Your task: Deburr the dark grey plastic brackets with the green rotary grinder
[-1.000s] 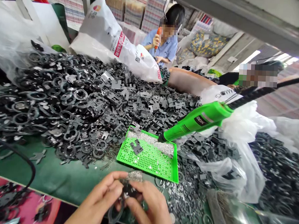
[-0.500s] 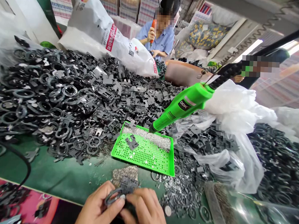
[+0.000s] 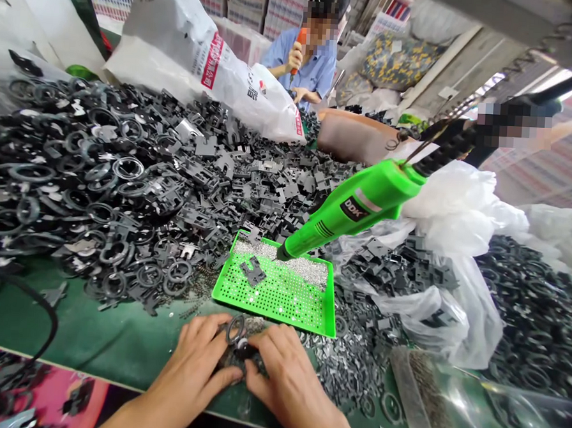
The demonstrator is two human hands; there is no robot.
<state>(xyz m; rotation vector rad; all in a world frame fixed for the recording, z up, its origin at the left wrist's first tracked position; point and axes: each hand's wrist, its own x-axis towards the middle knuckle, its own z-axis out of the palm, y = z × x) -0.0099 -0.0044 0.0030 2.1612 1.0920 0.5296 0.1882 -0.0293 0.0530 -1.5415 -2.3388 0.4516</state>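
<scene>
My left hand point(image 3: 194, 362) and my right hand point(image 3: 282, 373) meet low on the green tabletop point(image 3: 116, 339), fingers pinched together on a small black plastic part with a ring point(image 3: 238, 339). The part rests against a grey pad point(image 3: 256, 327) just in front of a green perforated tray point(image 3: 282, 290). In the tray lie a heap of small silver screws point(image 3: 307, 269) and one black bracket point(image 3: 251, 271). A green electric screwdriver point(image 3: 353, 211) hangs on its cable with its tip over the tray's far edge.
A large heap of black rings and brackets point(image 3: 134, 180) covers the table to the left and behind. White plastic bags point(image 3: 447, 248) with more black parts lie to the right. A person in blue point(image 3: 306, 62) works at the far side, holding an orange tool.
My hands have moved forward and down onto the table, pressing the ringed part near the grey pad. The hanging screwdriver has swung a little to the left over the tray.
</scene>
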